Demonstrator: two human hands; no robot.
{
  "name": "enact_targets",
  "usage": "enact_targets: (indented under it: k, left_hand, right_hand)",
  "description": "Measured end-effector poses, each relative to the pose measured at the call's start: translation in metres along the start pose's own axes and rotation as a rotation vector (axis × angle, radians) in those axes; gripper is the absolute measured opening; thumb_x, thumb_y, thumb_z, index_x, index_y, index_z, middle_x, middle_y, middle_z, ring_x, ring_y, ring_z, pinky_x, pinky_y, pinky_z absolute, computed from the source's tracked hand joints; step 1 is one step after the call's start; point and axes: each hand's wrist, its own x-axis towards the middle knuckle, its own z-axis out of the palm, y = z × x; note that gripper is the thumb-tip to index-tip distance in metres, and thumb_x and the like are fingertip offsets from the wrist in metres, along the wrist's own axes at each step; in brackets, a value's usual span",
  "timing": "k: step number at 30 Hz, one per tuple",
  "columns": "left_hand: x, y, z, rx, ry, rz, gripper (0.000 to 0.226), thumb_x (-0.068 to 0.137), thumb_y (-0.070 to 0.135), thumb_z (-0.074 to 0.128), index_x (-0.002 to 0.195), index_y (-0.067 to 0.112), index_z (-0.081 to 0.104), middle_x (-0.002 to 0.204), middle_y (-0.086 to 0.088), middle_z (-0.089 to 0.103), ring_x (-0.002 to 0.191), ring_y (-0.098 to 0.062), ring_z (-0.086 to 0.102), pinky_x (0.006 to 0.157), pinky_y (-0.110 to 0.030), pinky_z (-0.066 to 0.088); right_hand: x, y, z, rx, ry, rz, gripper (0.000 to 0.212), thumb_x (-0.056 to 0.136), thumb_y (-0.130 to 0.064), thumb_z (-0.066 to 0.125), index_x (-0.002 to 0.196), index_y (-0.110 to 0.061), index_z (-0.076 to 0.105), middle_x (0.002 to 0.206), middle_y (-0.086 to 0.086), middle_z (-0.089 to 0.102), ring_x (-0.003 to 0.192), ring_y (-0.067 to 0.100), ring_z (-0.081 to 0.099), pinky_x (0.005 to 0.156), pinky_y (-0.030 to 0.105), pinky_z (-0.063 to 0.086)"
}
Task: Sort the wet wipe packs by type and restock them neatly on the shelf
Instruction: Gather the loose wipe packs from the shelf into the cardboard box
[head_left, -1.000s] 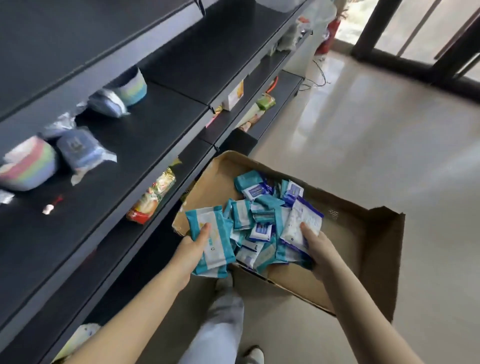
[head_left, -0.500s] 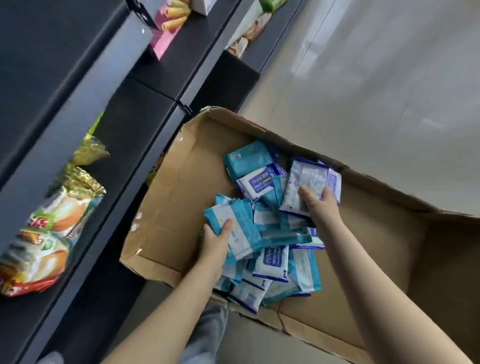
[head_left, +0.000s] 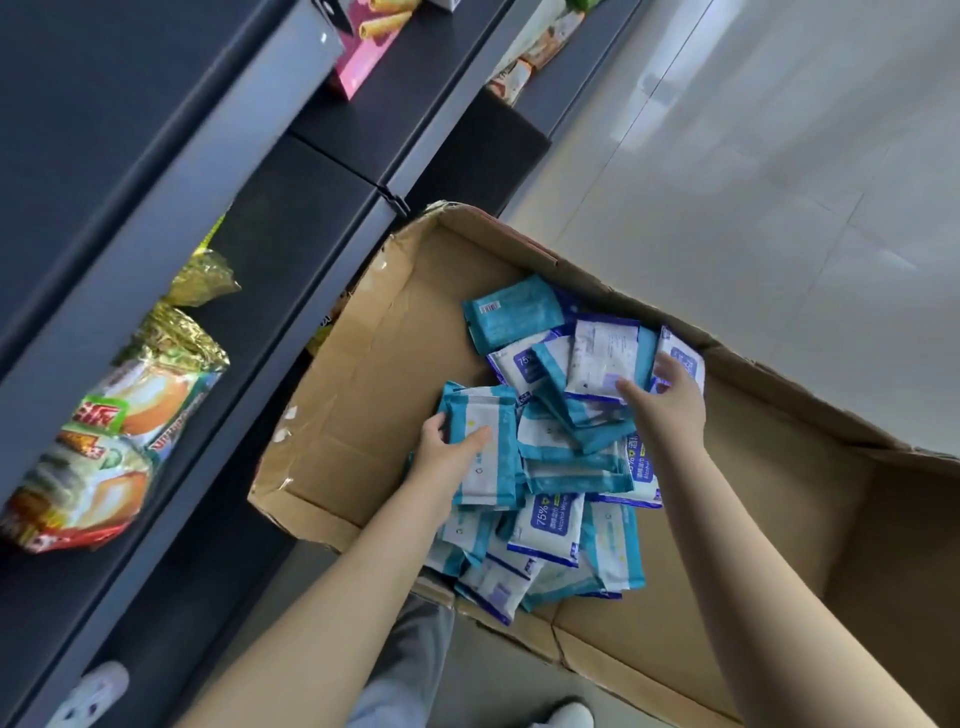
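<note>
The person is at the sorting step: the wet wipe packs (head_left: 550, 525) lie in a loose mixed heap in the cardboard box (head_left: 363, 374), which stands just beside the dark shelf (head_left: 156, 249), and none shows on the shelf, where only snack bags (head_left: 114, 415) are seen. The left hand (head_left: 441, 462) grips a small stack of teal-and-white packs (head_left: 493, 478), thumb across the front and fingers curled round the left edge. The right hand (head_left: 670, 410) reaches over the far side of the heap, thumb on a white-and-blue pack (head_left: 602, 358) and fingers spread toward another such pack (head_left: 685, 353); whether it pinches either cannot be told. The next move likely calls for picking out one type, adding only matching packs to the held stack, and squaring their edges before carrying them to the shelf
</note>
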Motion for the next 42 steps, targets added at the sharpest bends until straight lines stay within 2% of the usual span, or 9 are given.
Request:
enact_targets:
  k: [4,8,10,13,16,22,31,36,42]
  left_hand:
    - [-0.045,-0.005,-0.004,-0.047,0.020,0.053,0.068,0.097,0.038,0.059,0.153,0.018,0.027,0.143,0.006,0.044,0.128,-0.018,0.046,0.100,-0.031,0.037]
    - [-0.131,-0.023,-0.016,-0.166,0.042,0.102,0.061,0.099,0.034,0.057,0.152,0.017,0.032,0.149,-0.003,0.044,0.124,-0.018,0.047,0.097,-0.029,0.037]
    - [-0.189,-0.036,-0.023,-0.239,0.032,0.144,0.051,0.100,0.030,0.055,0.146,0.016,0.040,0.136,-0.002,0.054,0.110,-0.015,0.052,0.095,-0.028,0.036]
    - [-0.276,-0.062,-0.036,-0.311,0.004,0.260,0.041,0.099,0.031,0.056,0.138,0.021,0.048,0.140,-0.004,0.052,0.132,-0.023,0.046,0.106,-0.034,0.035]
    - [-0.350,-0.084,-0.059,-0.335,0.016,0.410,0.033,0.097,0.032,0.059,0.128,0.024,0.053,0.142,-0.002,0.050,0.136,-0.026,0.042,0.112,-0.040,0.034]
    - [-0.475,-0.101,-0.140,-0.451,0.161,0.679,0.028,0.098,0.034,0.058,0.124,0.026,0.054,0.136,0.000,0.055,0.125,-0.022,0.051,0.103,-0.038,0.040]
    - [-0.621,-0.140,-0.323,-0.540,0.444,1.000,0.023,0.099,0.031,0.056,0.122,0.029,0.059,0.130,0.006,0.061,0.122,-0.018,0.056,0.102,-0.035,0.045]
    - [-0.668,-0.190,-0.437,-0.508,0.585,1.038,0.032,0.098,0.036,0.058,0.129,0.029,0.057,0.129,0.009,0.062,0.119,-0.015,0.058,0.105,-0.038,0.046]
    - [-0.671,-0.202,-0.515,-0.485,0.660,1.001,0.026,0.097,0.040,0.059,0.122,0.034,0.059,0.130,0.010,0.060,0.122,-0.013,0.056,0.107,-0.036,0.045]
  right_hand:
    - [-0.041,0.007,-0.024,0.325,-0.070,0.031,0.044,0.093,-0.025,0.067,0.134,-0.017,0.056,0.133,0.003,0.060,0.118,0.020,0.060,0.105,0.043,0.047]
    - [-0.116,0.011,-0.075,0.471,-0.235,0.036,0.036,0.096,-0.027,0.063,0.131,-0.018,0.060,0.123,0.002,0.067,0.110,0.019,0.062,0.088,0.034,0.049]
    - [-0.166,0.010,-0.108,0.468,-0.312,0.007,0.034,0.096,-0.030,0.062,0.128,-0.020,0.062,0.121,0.001,0.067,0.110,0.018,0.061,0.086,0.034,0.048]
    - [-0.238,0.003,-0.154,0.432,-0.422,-0.066,0.037,0.096,-0.036,0.061,0.129,-0.020,0.061,0.125,0.000,0.065,0.113,0.019,0.059,0.097,0.040,0.047]
    - [-0.296,-0.019,-0.188,0.402,-0.516,-0.183,0.037,0.097,-0.039,0.058,0.128,-0.020,0.061,0.125,-0.003,0.064,0.117,0.021,0.056,0.091,0.036,0.044]
    - [-0.405,-0.087,-0.212,0.381,-0.658,-0.455,0.034,0.093,-0.042,0.061,0.122,-0.025,0.062,0.125,-0.002,0.063,0.117,0.019,0.057,0.096,0.039,0.046]
    - [-0.577,-0.175,-0.140,0.395,-0.808,-0.722,0.034,0.096,-0.040,0.057,0.128,-0.026,0.060,0.120,-0.011,0.064,0.118,0.017,0.056,0.096,0.035,0.044]
    - [-0.682,-0.197,-0.053,0.399,-0.908,-0.786,0.024,0.099,-0.037,0.056,0.120,-0.027,0.061,0.120,-0.009,0.064,0.113,0.015,0.059,0.105,0.037,0.046]
    - [-0.747,-0.224,0.016,0.328,-0.931,-0.842,0.025,0.098,-0.038,0.056,0.120,-0.028,0.062,0.119,-0.009,0.064,0.114,0.015,0.058,0.097,0.031,0.047]
